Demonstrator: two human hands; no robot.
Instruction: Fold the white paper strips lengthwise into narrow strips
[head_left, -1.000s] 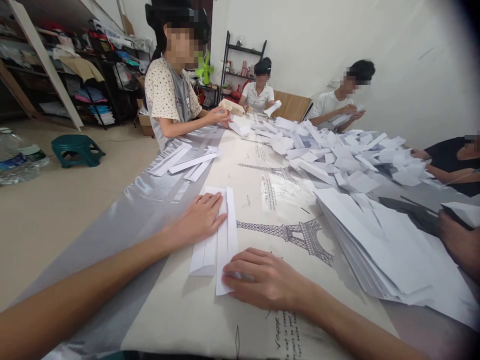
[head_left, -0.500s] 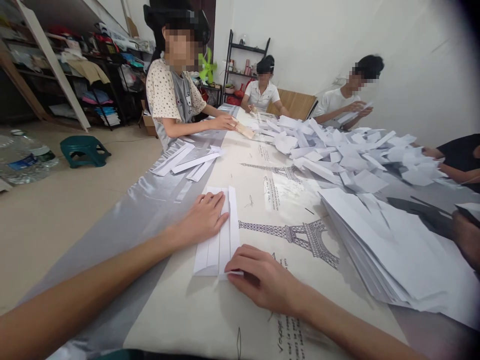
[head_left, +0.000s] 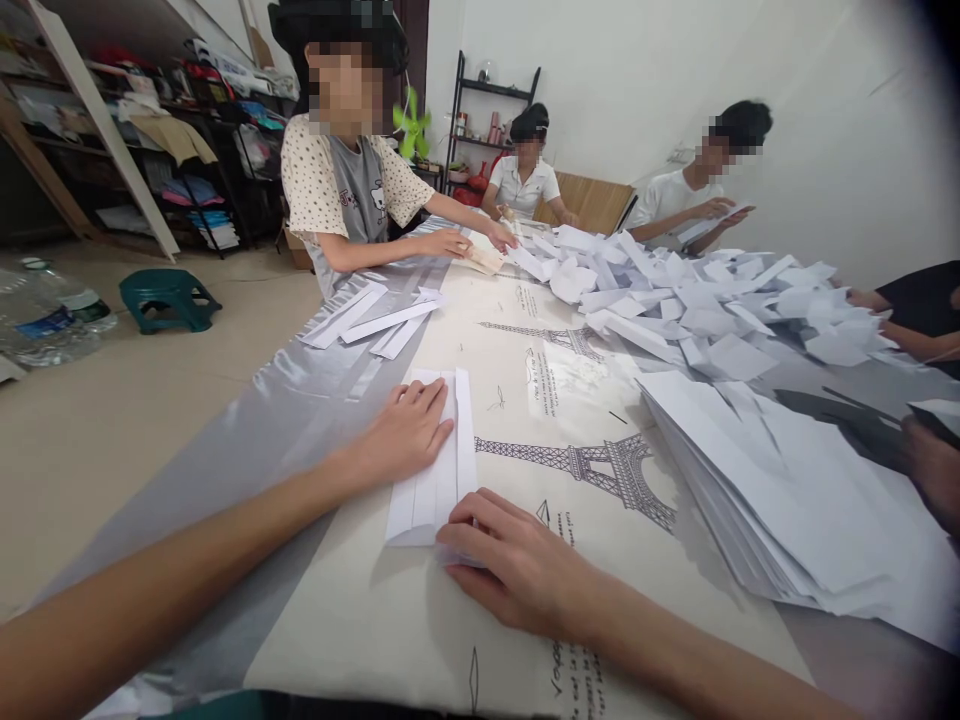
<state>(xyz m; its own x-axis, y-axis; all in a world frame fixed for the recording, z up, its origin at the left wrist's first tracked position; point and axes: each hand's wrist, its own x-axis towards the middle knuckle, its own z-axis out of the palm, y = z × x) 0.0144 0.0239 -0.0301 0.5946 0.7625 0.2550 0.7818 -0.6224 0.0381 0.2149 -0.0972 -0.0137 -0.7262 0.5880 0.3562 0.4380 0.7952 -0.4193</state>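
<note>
A white sheet of paper with several lengthwise creases (head_left: 424,497) lies on the cream table cover (head_left: 360,610). My left hand (head_left: 411,430) rests flat on its upper part, fingers spread. At the sheet's near right corner, my right hand (head_left: 499,550) has its thumb and fingers closed on the paper edge. The sheet's right side forms a narrow folded strip standing slightly up. To the upper left lie several folded white strips (head_left: 394,318).
A large pile of folded white papers (head_left: 697,295) covers the far right of the table. Nearer stands a stack of white sheets (head_left: 780,490). People sit around the table; one at the left reaches toward the pile. A green stool (head_left: 169,300) is on the floor.
My right hand has moved slightly left over the sheet's near corner, covering more of it. My left hand stays in place. The person at the left has stretched a hand toward the pile.
</note>
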